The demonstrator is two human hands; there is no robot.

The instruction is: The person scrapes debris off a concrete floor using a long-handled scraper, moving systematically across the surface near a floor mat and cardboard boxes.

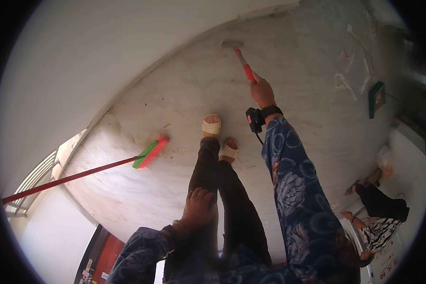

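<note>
My right hand (263,92) grips the red handle of a short scraper (242,58), its arm stretched out ahead of me. The handle has two red sections with a grey metal shaft between them. Its wide head (232,44) is at the floor, close to the foot of the white wall; the blade edge is too blurred to make out. My left hand (198,207) holds no tool and rests on my left leg in dark trousers (204,167), fingers over the leg. A black device (255,120) with a cable is strapped at my right wrist.
A broom (145,155) with green head and red bristles lies left, near specks of dirt on the stone-patterned floor (184,92). At far right are a green-edged box-like object (377,99) and another person (380,209). A slatted railing (35,181) stands left.
</note>
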